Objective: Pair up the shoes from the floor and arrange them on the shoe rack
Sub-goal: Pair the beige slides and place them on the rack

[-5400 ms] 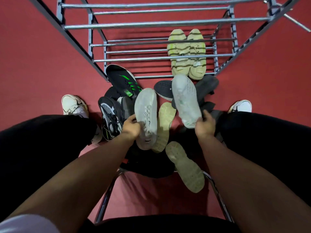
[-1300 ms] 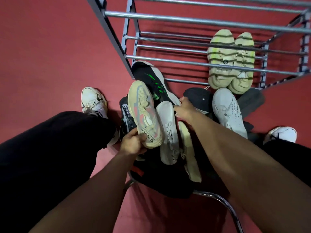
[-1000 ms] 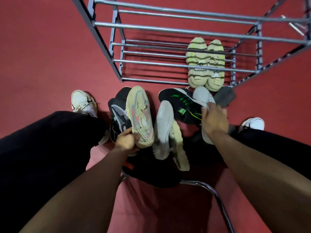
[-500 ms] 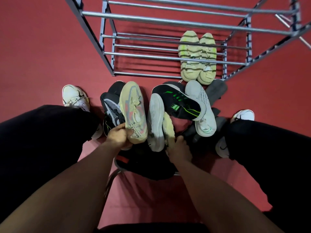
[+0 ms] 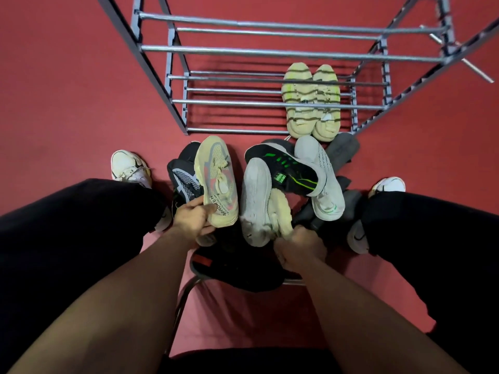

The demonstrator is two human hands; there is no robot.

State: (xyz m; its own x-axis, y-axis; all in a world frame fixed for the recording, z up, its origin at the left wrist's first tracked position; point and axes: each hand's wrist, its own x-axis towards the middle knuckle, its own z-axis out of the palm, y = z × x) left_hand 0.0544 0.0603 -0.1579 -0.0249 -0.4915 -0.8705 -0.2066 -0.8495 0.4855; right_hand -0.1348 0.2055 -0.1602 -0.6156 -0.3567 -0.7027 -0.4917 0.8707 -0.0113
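Note:
My left hand (image 5: 193, 220) grips the heel of a cream and pink sneaker (image 5: 217, 179), held toe-forward above the pile. My right hand (image 5: 301, 248) closes on the heel of a second cream sneaker (image 5: 279, 211) that lies sole-up in the pile beside a white sole-up shoe (image 5: 255, 203). A black sneaker with green stripes (image 5: 286, 171) and a white knit sneaker (image 5: 321, 179) lie just beyond. The grey metal shoe rack (image 5: 270, 54) stands ahead, with a pale yellow striped pair (image 5: 310, 101) on its lowest shelf at the right.
A black and grey sneaker (image 5: 183, 179), dark grey shoes (image 5: 343, 152) and a black shoe with a red patch (image 5: 235, 268) fill the pile on the red floor. My own white shoes (image 5: 129, 166) flank it. A chrome chair frame (image 5: 186, 292) curves below my arms.
My right hand moved the green-striped black sneaker to the right, let it go, then came back to the pile's near side and closed on the cream shoe's heel. My left hand kept its sneaker.

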